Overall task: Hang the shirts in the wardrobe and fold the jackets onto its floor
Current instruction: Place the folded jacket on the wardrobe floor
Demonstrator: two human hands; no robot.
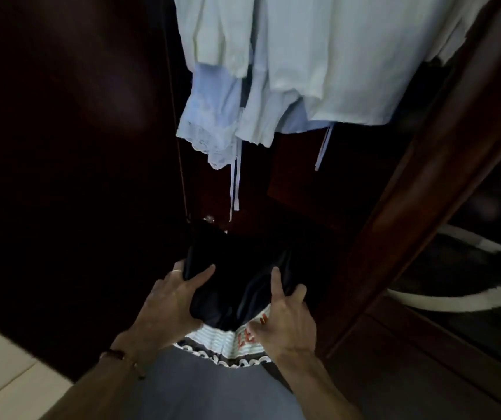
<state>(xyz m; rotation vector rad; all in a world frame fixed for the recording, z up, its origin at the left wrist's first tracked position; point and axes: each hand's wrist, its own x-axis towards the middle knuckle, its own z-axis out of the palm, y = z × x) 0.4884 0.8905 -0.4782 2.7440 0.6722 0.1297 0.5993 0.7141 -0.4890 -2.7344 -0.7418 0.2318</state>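
Left hand: the left hand (176, 294) curls round the left edge of the folded glossy black jacket (237, 283), thumb on top.
Right hand: the right hand (285, 316) grips the jacket's right edge the same way, likely to keep the fold from slipping open.
Jacket: low in the dark wooden wardrobe (303, 207), near its floor; contact unclear.
Shirts: pale white and light-blue hanging shirts (288, 65) above the jacket, hems clear of it.
Striped band: a striped fabric band with red letters (234, 341) just below the jacket.

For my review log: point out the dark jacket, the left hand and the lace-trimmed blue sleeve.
dark jacket (240, 286), head view, shiny folded middle.
left hand (171, 301), head view, back of hand.
lace-trimmed blue sleeve (209, 116), head view, cuff.
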